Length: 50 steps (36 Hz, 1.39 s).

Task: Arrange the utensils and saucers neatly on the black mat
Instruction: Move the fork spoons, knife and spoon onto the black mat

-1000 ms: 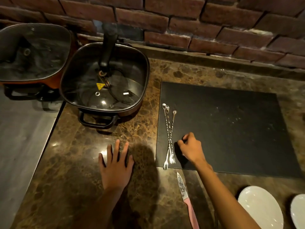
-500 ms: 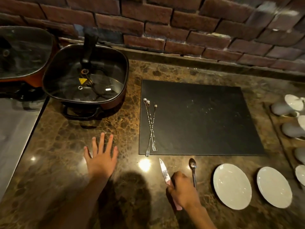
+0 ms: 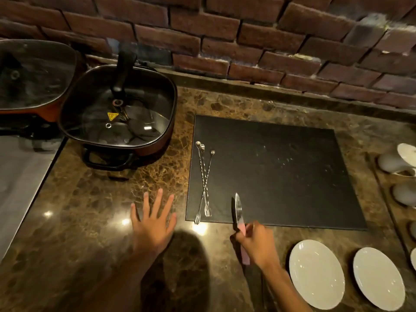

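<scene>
The right hand (image 3: 255, 243) is closed around the pink handle of a small knife (image 3: 238, 212), whose blade points toward 12 o'clock and hangs over the near edge of the black mat (image 3: 281, 167); whether the tip touches the mat cannot be told. At the mat's 9 o'clock side lie three long twisted-stem cocktail forks (image 3: 203, 183), crossing one another, tines toward 6 o'clock, one set of tines just over the mat's near edge. The left hand (image 3: 153, 226) rests flat and spread on the marble counter (image 3: 108, 194), holding nothing, at 9 o'clock of the mat's near corner. Two white saucers (image 3: 316, 273) wait on the counter at 5 o'clock of the mat, not yet placed. The step in hand looks like setting the knife down; that calls for laying it just to the 3 o'clock side of the forks, parallel with them, then letting go.
</scene>
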### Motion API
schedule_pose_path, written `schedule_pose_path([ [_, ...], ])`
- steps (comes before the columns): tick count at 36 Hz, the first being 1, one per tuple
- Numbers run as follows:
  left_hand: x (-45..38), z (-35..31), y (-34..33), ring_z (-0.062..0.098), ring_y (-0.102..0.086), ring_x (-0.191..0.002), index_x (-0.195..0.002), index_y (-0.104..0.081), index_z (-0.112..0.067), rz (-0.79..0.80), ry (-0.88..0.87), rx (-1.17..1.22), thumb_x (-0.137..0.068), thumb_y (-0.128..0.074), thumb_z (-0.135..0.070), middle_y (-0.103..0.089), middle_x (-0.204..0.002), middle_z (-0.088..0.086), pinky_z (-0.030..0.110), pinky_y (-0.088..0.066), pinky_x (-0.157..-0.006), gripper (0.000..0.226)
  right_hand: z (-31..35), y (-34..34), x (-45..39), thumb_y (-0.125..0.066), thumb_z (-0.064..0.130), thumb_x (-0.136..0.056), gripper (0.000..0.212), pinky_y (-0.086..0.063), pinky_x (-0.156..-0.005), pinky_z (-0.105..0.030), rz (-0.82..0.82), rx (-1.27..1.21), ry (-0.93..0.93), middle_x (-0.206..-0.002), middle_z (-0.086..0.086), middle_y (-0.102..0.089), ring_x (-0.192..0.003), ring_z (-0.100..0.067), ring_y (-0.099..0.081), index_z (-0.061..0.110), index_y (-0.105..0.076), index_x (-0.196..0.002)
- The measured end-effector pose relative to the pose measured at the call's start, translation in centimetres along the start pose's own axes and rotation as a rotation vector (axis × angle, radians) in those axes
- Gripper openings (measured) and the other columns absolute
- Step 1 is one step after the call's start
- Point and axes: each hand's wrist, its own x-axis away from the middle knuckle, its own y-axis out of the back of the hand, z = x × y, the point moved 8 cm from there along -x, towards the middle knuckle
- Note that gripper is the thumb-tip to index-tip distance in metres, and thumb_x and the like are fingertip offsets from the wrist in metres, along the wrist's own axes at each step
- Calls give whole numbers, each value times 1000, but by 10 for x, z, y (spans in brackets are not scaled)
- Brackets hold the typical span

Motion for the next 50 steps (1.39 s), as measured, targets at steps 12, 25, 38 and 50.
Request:
schedule_pose_path([
  [12, -5, -1, 5, 31, -18, -155, -156, -24, -41, 0, -2, -14, -99, -28, -51, -20, -168, -3, 63, -15, -118, 59, 60, 28, -126, -73, 27, -80, 26, -38, -57, -29, -59, -40, -10, -71, -9, -61, -65, -24, -58, 2, -67, -77],
  [25, -8, -2, 11, 29, -14, -155, -156, -31, -37, 9, 24, -48, -100, -32, -47, -21, -167, -3, 61, -16, -118, 56, 62, 28, -131, -65, 39, -89, 34, -50, -59, -37, -81, -64, -25, -78, -11, -66, -67, -26, -62, 6, -65, -81],
  [38, -7, 7, -1, 24, -11, -156, -158, -21, -43, -41, 28, -61, -100, -23, -50, -14, -169, -9, 55, -12, -118, 58, -41, 25, -2, -69, 42, -86, 22, -56, -76, -34, -133, -141, -90, -82, 10, -57, -76, -10, -59, 29, -51, -89],
  [50, -10, 15, -13, 21, -7, -157, -158, -14, -46, -60, 34, -48, -101, -15, -53, -8, -170, -13, 55, -10, -118, 57, -77, -8, 50, -56, 25, -95, 11, -49, -81, -33, -114, -43, -163, -93, -4, -64, -87, -23, -62, 16, -62, -95],
])
